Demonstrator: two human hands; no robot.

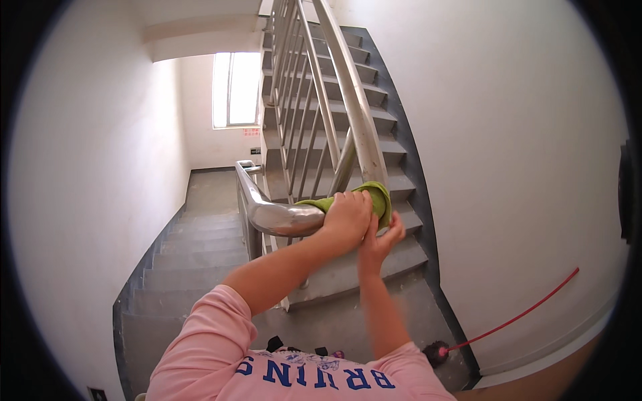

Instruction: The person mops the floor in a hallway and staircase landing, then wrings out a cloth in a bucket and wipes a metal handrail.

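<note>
My left hand point(350, 215) presses a green cloth point(378, 195) around the bend of a stainless steel handrail point(286, 218), its fingers curled over the top. The cloth wraps the rail where the rising flight's rail meets the bend, and one end flares loosely. Just below and to the right, my right hand point(382, 240) is beside the cloth's lower edge, fingers apart. Its thumb side is close to my left hand; whether it touches the cloth is hard to see. Bare shiny rail shows left of the cloth.
Metal balusters point(303, 125) stand under the rail. Concrete stairs rise ahead point(371, 113) and others descend at left point(195, 245). A dark-headed brush with a red handle point(516, 318) leans against the right wall point(501, 150). A bright window point(236, 90) is beyond.
</note>
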